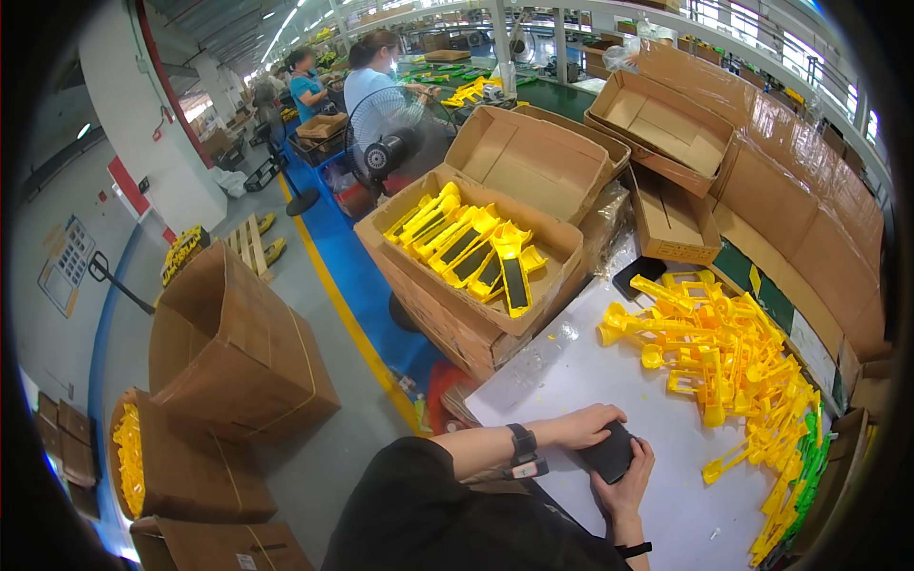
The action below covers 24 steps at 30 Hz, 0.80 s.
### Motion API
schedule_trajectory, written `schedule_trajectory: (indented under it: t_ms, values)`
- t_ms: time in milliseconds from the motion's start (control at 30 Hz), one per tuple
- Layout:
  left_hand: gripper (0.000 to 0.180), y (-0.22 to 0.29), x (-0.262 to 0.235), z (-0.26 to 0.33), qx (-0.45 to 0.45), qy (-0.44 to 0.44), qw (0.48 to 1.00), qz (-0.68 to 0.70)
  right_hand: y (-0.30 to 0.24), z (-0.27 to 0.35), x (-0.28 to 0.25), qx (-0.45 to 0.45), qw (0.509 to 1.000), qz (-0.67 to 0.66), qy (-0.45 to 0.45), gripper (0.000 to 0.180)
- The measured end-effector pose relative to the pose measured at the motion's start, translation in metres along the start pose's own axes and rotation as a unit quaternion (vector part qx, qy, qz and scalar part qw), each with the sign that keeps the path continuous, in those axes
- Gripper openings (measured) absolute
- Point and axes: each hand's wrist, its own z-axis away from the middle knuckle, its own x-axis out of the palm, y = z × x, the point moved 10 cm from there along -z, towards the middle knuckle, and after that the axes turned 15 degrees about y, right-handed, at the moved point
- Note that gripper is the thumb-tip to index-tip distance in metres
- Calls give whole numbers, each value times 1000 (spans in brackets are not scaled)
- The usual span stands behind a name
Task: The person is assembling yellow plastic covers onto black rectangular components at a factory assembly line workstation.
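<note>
Both hands meet over the near part of the white table (571, 371), clasped around one small black block (609, 451). The left hand (588, 425) lies across the top of the block with its fingers curled over it, a dark watch (522, 444) on that wrist. The right hand (628, 481) comes up from the near edge and grips the block from below and from the right, fingers wrapped around its side. The block sits between the two palms, just above the table.

To the right of the hands, a loose heap of yellow plastic parts (728, 362) spreads along the table from far to near, with a few green parts (809, 466) at its near right end. Beyond the table, to the far left of the heap, an open cardboard box (457, 285) holds yellow parts with black inserts (476, 252). More empty cardboard boxes (533, 157) stand behind it. On the floor to the left, a box (181, 466) shows yellow pieces inside.
</note>
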Motion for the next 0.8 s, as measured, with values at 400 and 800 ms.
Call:
schedule_trajectory:
  t_ms: [400,800]
  values:
    - [36,6,-2,7,5,28,999,-33,-3,-1,-1,-5,1000,2,0,87]
    - [55,33,7,11,153,36,953,-259,1,1,1,2,1000,7,-4,89]
